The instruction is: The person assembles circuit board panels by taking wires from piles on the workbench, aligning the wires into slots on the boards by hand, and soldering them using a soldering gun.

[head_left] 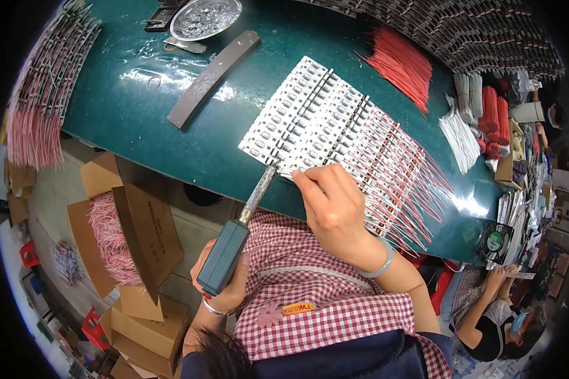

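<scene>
My left hand [229, 287] grips the green handle of a soldering iron [234, 243]. Its metal shaft reaches up to the near edge of a row of white LED strip boards [310, 120] lying side by side on the dark green table [139, 120]. My right hand [332, 205], with a pale bangle on the wrist, rests fingers-down on the same near edge, just right of the iron's tip. Thin red and white wires [411, 189] fan out from the boards toward the right.
A grey metal bar [212, 76], a round metal dish [203, 17] and a bundle of red wires [401, 63] lie farther back. White wire bundles [460, 136] sit to the right. Open cardboard boxes [129, 234] of wires stand on the floor at left. Another person [487, 309] sits at lower right.
</scene>
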A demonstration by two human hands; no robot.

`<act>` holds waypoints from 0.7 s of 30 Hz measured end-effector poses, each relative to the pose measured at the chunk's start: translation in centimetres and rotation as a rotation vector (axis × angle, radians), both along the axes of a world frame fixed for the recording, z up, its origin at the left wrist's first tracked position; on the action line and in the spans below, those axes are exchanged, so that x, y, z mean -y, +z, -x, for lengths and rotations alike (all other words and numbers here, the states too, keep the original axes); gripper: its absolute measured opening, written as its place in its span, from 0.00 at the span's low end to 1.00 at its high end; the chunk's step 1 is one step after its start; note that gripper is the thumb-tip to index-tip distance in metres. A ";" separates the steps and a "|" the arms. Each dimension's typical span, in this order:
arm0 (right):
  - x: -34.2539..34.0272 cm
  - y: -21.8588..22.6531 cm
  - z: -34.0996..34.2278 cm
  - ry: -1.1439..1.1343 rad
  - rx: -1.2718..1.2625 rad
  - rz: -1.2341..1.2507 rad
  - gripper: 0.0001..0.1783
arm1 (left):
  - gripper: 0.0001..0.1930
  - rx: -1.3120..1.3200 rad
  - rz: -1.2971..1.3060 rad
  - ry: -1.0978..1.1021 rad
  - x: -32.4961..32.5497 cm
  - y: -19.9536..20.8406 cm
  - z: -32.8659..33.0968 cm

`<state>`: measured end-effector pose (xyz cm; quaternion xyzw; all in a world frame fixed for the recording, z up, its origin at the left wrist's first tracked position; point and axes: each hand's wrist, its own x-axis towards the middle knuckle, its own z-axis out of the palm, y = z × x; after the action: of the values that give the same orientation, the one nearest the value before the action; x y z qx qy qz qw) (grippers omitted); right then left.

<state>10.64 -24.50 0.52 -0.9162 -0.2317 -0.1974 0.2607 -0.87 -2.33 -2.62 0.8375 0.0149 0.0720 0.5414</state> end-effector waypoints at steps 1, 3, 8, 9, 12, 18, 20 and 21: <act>0.0 -0.1 -0.1 -0.001 0.000 0.000 0.16 | 0.14 -0.002 0.001 0.002 0.1 0.1 -0.1; 0.0 -0.7 -0.6 -0.007 -0.013 0.001 0.17 | 0.14 0.002 0.005 0.007 0.2 0.1 -0.2; 0.2 -1.7 -0.6 0.020 0.000 0.039 0.19 | 0.14 0.004 -0.005 0.002 0.3 0.4 -0.6; 0.2 -1.7 -0.6 0.022 0.008 0.045 0.20 | 0.13 0.010 -0.011 -0.007 0.4 0.4 -0.6; 0.2 -1.8 -0.6 0.022 0.013 0.044 0.20 | 0.13 0.004 0.002 -0.008 0.6 0.5 -0.7; 0.2 -1.6 -0.7 0.020 0.019 0.072 0.19 | 0.12 -0.019 -0.022 -0.031 0.9 1.1 -1.1; 0.2 -1.7 -0.7 0.018 0.019 0.077 0.19 | 0.11 -0.025 -0.035 -0.036 1.0 1.3 -1.1; 0.2 -1.7 -0.7 0.017 0.019 0.080 0.19 | 0.11 -0.029 -0.035 -0.040 1.1 1.5 -1.2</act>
<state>11.31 -24.69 -1.15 -0.9220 -0.2497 -0.1945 0.2231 0.30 -3.42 -1.14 0.8479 0.0046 0.0493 0.5278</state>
